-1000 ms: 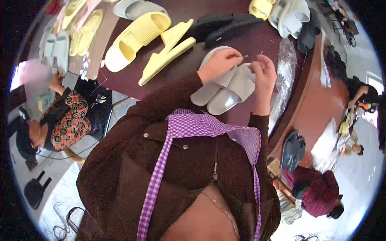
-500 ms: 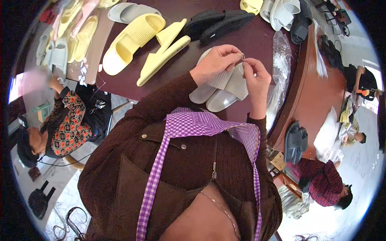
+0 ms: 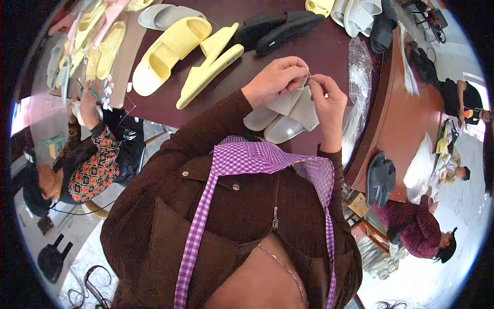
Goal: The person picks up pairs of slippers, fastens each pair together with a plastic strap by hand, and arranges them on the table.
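Over a pair of grey slide sandals [image 3: 284, 126] my two hands meet, fingertips nearly together. My left hand [image 3: 278, 80] is closed in a pinch, and my right hand [image 3: 329, 103] pinches too, thumb against forefinger. Something small and thin sits between the fingertips, too small to name. The grey pair lies on the dark red table [image 3: 216, 98] under my hands, partly hidden by them. Left of my hands are yellow slide sandals [image 3: 170, 54], one flat and one tipped on its side. Behind them rest black slide sandals [image 3: 288, 33], also on their sides.
A clear plastic bag [image 3: 359, 77] lies right of my right hand. Grey and pale slides [image 3: 363, 15] stand at the far right. At left, a co-worker in a patterned sleeve [image 3: 92, 177] sits by bagged yellow and pink sandals [image 3: 110, 49]. Dark slides [image 3: 381, 177] lie on the right-hand table.
My hands stay almost in place, fingertips still pinched together. At left, the co-worker's hand has moved in toward the table, and a pale grey sandal there has shifted.
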A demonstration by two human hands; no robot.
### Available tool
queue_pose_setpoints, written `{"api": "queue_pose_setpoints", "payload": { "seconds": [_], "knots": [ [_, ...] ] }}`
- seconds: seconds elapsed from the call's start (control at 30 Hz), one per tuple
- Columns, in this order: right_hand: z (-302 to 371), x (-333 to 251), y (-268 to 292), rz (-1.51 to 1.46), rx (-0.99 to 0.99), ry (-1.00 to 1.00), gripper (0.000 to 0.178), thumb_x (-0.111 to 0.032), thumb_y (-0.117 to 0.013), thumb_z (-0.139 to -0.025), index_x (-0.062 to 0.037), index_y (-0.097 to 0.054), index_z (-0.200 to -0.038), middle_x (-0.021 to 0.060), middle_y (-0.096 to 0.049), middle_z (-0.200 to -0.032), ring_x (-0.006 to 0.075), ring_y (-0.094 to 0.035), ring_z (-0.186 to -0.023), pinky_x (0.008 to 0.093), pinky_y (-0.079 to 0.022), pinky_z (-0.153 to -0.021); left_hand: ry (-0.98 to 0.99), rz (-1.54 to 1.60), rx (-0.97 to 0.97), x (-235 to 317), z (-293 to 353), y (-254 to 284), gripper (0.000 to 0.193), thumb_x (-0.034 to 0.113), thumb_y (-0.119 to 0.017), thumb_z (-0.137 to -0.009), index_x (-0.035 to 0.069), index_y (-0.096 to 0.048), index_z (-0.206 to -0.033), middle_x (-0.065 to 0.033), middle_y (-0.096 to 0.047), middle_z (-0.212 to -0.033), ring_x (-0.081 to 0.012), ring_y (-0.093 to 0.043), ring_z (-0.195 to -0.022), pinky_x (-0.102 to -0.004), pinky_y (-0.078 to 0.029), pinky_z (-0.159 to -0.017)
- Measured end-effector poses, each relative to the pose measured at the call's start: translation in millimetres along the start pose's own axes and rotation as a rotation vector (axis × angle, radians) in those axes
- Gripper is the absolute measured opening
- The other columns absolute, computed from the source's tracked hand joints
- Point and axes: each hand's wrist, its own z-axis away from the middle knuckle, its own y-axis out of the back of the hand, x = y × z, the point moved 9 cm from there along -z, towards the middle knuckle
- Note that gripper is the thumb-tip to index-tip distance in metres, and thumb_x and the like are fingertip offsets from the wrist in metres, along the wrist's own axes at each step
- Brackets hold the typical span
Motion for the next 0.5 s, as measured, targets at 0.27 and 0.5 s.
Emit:
{"api": "queue_pose_setpoints", "payload": {
  "seconds": [0.27,0.5],
  "knots": [
    [2,-3,3,0.033,0.007,-0.014,0.009,-0.003,-0.061,-0.081,-0.0002,-0.064,-0.088,-0.0006,-0.06,-0.069,0.0034,-0.052,-0.06,0.0189,-0.042,-0.053,0.013,-0.063,0.003,-3,0,2,0.012,0.014,-0.052,-0.088,0.006,-0.059,-0.094,0.0056,-0.045,-0.058,-0.0018,-0.036,-0.046,-0.0174,-0.025,-0.04],
    [-2,-28,-2,0.051,-0.032,0.183,0.011,-0.006,-0.059,-0.079,-0.0017,-0.063,-0.088,0.009,-0.062,-0.07,0.0082,-0.057,-0.062,0.0244,-0.046,-0.056,0.097,-0.069,0.051,-4,1,9,0.007,0.013,-0.053,-0.087,0.006,-0.057,-0.086,0.0071,-0.041,-0.06,-0.0009,-0.035,-0.048,-0.0177,-0.024,-0.041]
  ]
}}
